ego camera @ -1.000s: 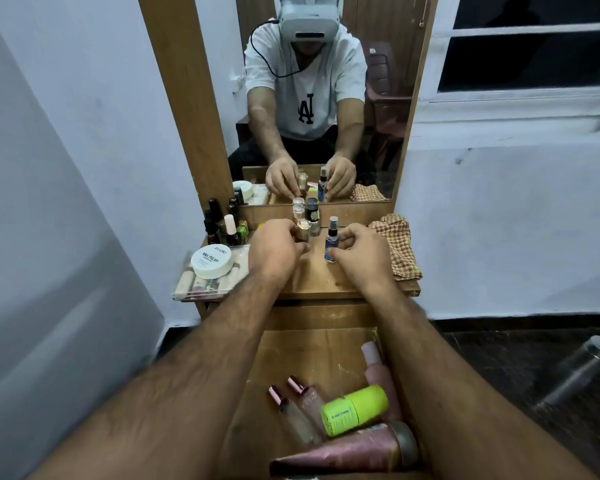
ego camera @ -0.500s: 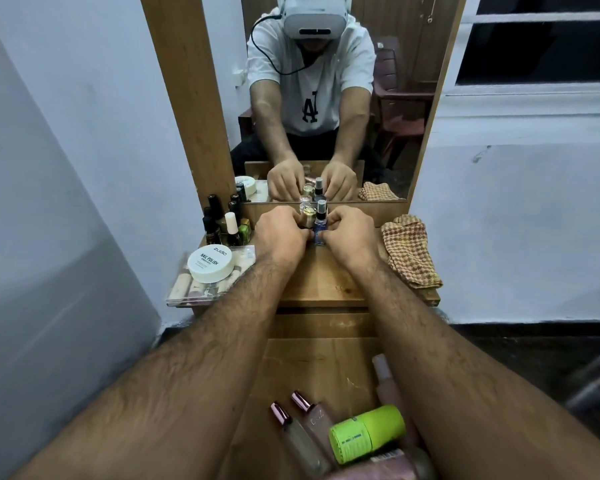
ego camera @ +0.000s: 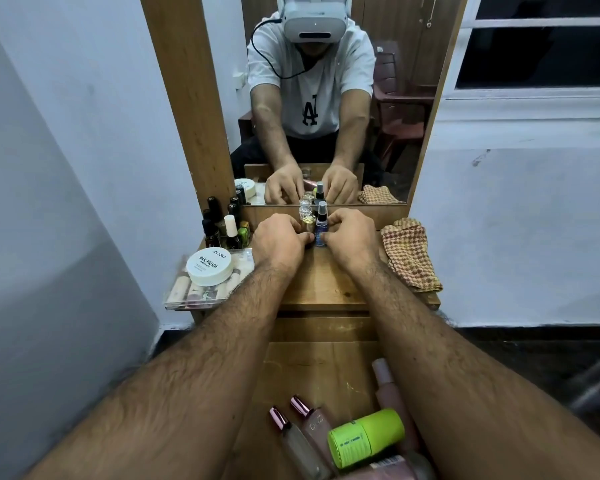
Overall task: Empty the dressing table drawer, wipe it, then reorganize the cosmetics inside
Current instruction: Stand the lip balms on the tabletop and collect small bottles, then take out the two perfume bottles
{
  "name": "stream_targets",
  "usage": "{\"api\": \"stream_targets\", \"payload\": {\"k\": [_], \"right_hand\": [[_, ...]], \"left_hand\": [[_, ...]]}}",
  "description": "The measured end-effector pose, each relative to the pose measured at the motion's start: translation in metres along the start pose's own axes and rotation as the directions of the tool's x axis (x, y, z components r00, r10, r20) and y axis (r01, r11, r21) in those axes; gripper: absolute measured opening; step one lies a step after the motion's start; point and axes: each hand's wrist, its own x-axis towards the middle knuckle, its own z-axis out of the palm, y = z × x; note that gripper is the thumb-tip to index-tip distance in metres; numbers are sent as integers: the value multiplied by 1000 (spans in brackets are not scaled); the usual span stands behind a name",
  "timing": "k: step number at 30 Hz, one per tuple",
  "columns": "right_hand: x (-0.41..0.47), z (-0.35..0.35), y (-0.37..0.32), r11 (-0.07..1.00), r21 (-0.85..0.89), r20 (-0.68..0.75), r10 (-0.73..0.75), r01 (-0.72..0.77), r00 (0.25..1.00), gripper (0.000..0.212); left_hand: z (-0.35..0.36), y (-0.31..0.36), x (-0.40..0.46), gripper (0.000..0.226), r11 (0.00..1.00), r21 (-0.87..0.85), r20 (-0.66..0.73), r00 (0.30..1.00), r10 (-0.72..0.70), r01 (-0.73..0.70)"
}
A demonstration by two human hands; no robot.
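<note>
Both hands meet at the back of the dressing table top (ego camera: 326,285), close to the mirror. My left hand (ego camera: 279,239) grips a small gold-capped bottle (ego camera: 306,220). My right hand (ego camera: 349,235) pinches a small blue spray bottle (ego camera: 321,223) with a grey pump, standing upright on the table. The two bottles touch side by side. Below, the open wooden drawer (ego camera: 319,372) holds a lime-green bottle (ego camera: 366,438), two pink-capped perfume bottles (ego camera: 300,434) and pink tubes (ego camera: 388,386) near its front.
A cluster of dark nail polish bottles (ego camera: 222,223) stands at the table's back left. A white nail polish remover jar (ego camera: 209,266) sits on a clear case of cosmetics (ego camera: 201,289). A checked cloth (ego camera: 409,258) lies at the right. The mirror (ego camera: 326,98) rises behind.
Both hands have carried their bottles away from me toward the mirror and drawn together; the bottles now stand side by side at the back of the table.
</note>
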Motion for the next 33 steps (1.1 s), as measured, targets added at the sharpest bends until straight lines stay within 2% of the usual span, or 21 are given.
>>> {"api": "stream_targets", "payload": {"k": [8, 10, 13, 16, 19, 22, 26, 30, 33], "right_hand": [[-1, 0, 1, 1000, -14, -14, -4, 4, 1000, 24], [-4, -2, 2, 1000, 0, -32, -16, 16, 999, 24], [-15, -11, 4, 996, 58, -125, -66, 74, 990, 24], [-37, -29, 3, 980, 119, -207, -132, 159, 969, 22], [-68, -48, 7, 966, 140, -216, -183, 215, 959, 16], [-102, -60, 23, 976, 107, -123, -176, 189, 977, 14], [-142, -59, 53, 992, 97, 125, -92, 80, 988, 8], [-156, -57, 68, 996, -49, 420, -47, 75, 906, 13], [-159, -60, 68, 992, -97, 458, -29, 83, 889, 12]], "left_hand": [[-1, 1, -3, 23, 1000, 27, 8, 1000, -7, 6], [-3, 1, -6, 28, 1000, 11, -29, 999, 23, -22], [-10, 3, -20, 34, 993, -61, -140, 986, 90, -99], [-19, 4, -51, 27, 963, -124, -227, 951, 208, -241], [-25, -1, -96, 20, 915, -161, -145, 926, 349, -370], [-24, -23, -133, 15, 921, -172, 17, 934, 356, -348], [-20, -60, -156, 9, 982, -3, 259, 949, 181, -186], [-23, -83, -172, 12, 990, 104, 329, 943, 54, -93], [-26, -87, -178, 11, 989, 141, 358, 934, -2, -52]]}}
